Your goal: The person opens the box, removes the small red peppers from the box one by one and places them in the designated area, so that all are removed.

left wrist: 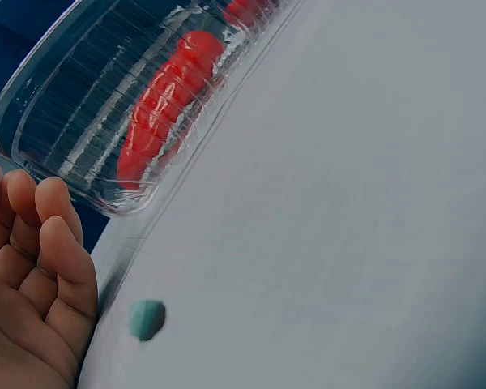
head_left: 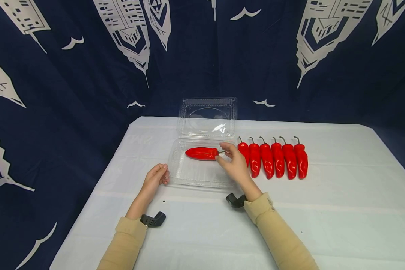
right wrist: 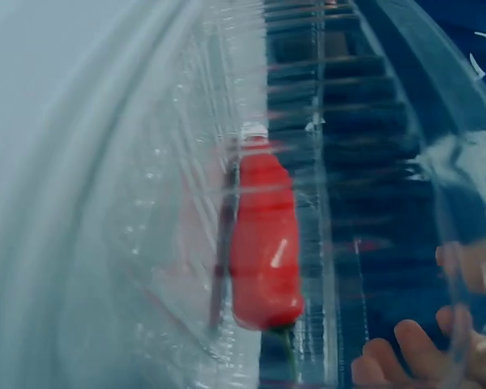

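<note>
A clear plastic clamshell box (head_left: 202, 176) lies on the table with its lid (head_left: 207, 127) raised at the back. One glossy red chili pepper (head_left: 202, 153) lies crosswise inside, stem to the right; the left wrist view also shows this chili pepper (left wrist: 166, 105) through the box wall. My left hand (head_left: 156, 176) holds the box's left edge with curled fingers. Over the box's right side is my right hand (head_left: 234, 161), thumb and fingers spread apart around the stem. In the right wrist view the fingers (right wrist: 413, 348) stand apart from the chili pepper (right wrist: 267, 243).
Several more red chili peppers (head_left: 278, 159) lie in a row just right of the box, stems towards the back; the leftmost is partly hidden by my right hand. A white cloth covers the table (head_left: 341, 195). Behind hangs a dark blue patterned curtain (head_left: 222, 56).
</note>
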Tool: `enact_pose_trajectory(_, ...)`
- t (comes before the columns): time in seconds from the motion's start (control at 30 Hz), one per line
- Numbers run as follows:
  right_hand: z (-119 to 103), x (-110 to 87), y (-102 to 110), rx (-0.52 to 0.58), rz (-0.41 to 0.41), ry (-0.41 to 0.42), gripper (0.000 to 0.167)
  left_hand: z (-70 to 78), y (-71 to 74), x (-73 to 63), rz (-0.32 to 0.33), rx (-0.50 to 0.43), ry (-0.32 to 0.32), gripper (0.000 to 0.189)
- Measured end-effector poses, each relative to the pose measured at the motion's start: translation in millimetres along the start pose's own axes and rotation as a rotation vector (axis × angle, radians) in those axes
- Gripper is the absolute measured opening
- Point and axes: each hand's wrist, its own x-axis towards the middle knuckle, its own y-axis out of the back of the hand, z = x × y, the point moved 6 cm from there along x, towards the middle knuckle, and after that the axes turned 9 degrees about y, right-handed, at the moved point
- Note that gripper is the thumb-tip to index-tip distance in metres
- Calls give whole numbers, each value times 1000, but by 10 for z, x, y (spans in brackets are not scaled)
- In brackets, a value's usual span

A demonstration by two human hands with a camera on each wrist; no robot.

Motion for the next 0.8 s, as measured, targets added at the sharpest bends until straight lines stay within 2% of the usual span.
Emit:
enact_pose_trajectory(0.3,30,-14,-61,-79,-26,43,47,-12,4,7,0,-5,-14,31)
enact_pose_trajectory(0.63,32,10,-109,-261,-87,102,51,-9,-3,8,-6,1,-25,30)
enact_pose_trajectory(0.8,48,48,-122,-272,-102,125,52,-8,-5,6,-7,-17,-24,30)
